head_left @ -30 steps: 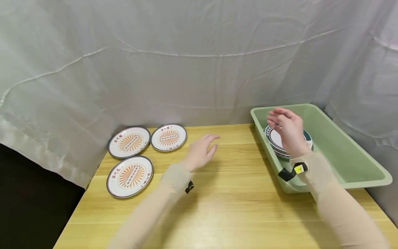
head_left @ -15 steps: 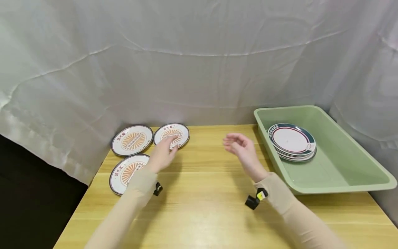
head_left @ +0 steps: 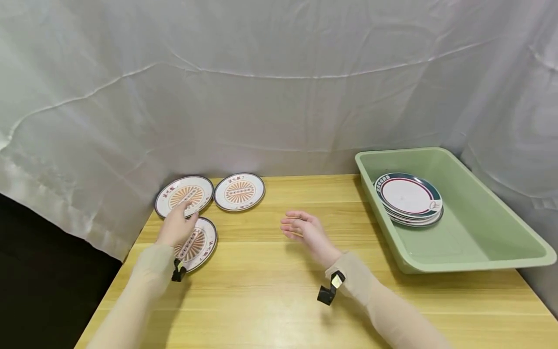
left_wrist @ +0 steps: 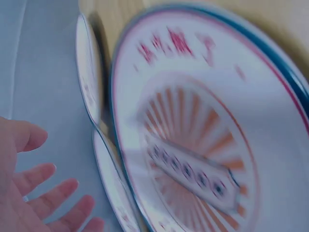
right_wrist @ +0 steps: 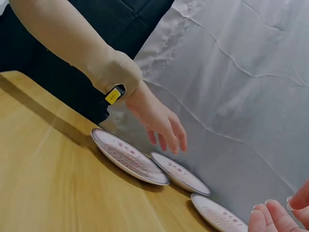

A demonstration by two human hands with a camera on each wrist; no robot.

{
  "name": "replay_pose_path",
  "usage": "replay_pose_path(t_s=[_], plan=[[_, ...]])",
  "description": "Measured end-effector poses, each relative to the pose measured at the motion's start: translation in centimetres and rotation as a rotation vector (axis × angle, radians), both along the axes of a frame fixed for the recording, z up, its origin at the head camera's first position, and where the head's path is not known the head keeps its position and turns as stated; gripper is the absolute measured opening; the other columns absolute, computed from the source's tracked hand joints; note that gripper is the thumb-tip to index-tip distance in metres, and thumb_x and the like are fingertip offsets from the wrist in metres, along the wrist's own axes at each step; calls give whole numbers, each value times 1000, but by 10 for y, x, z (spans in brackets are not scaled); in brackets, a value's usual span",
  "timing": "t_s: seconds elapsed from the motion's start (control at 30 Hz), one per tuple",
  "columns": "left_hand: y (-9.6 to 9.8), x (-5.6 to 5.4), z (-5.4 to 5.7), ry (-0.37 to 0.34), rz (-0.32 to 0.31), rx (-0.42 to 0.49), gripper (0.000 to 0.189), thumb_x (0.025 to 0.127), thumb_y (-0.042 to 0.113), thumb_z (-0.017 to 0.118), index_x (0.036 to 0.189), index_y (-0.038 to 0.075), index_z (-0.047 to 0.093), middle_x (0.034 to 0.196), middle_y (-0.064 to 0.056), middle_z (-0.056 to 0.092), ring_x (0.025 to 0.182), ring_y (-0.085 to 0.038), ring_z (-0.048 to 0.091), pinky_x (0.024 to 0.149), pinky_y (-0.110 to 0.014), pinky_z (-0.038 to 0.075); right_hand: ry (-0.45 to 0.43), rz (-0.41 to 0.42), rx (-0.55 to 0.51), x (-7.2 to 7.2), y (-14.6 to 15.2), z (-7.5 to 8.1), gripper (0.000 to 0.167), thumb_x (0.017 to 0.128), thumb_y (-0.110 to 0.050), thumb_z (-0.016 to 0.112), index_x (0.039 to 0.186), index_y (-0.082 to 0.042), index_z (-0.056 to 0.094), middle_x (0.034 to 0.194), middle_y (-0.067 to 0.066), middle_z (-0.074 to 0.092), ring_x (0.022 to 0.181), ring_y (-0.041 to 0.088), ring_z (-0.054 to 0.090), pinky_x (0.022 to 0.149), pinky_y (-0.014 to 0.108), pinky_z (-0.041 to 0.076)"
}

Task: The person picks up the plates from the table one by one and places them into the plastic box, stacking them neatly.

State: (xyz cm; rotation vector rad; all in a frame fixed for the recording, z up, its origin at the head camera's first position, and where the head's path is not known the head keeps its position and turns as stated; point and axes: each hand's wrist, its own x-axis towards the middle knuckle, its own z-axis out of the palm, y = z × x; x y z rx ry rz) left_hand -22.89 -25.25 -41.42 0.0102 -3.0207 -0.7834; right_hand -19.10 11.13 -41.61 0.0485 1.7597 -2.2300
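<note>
My left hand [head_left: 176, 227] hovers above the nearest sunburst-patterned plate [head_left: 204, 245], its fingers loosely spread and holding nothing. In the left wrist view that plate [left_wrist: 193, 72] fills much of the frame, and the fingers are apart from it. Behind it, at the back left, lie a second sunburst plate [head_left: 167, 201] and a smaller third plate [head_left: 240, 191], side by side. Over the middle of the table my right hand [head_left: 311, 235] hangs relaxed with nothing in it. The right wrist view shows the left hand [right_wrist: 157, 116] held above the plates, not touching them.
A green plastic tub [head_left: 492, 242] stands at the right of the wooden table [head_left: 261, 300]. In its left part sits a stack of green-rimmed plates [head_left: 407, 196]. Grey curtain [head_left: 283, 111] closes off the back and sides.
The left hand has swept left from mid-table to over the nearest plate. The right hand has come out from above the tub and moved left. The plates stay where they were.
</note>
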Motion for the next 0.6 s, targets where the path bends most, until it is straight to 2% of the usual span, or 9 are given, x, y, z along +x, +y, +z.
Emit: replay_pose_path(t_s=[0.23,0.4,0.6], plan=[[-32,6,-6,-110,89,37,67,104,30,44,153,-11,24,151,-42,30,139,-57,33,118,-66,28,-28,21,-18,5,-13,-8,34,100,-5,49,132,4,54,121,18,68,96,15,68,91,27,58],[-43,10,-7,-206,135,42,72,105,34,40,152,-16,19,153,-43,24,142,-58,26,120,-66,25,-30,35,-20,8,-17,-11,33,98,-5,53,129,5,55,118,17,69,94,15,68,89,26,59],[-54,11,-7,-313,150,79,76,106,40,35,152,-18,15,152,-45,23,140,-60,29,119,-65,29,-37,53,-31,9,-17,-12,33,97,-4,54,129,4,55,116,16,68,95,17,68,87,25,59]])
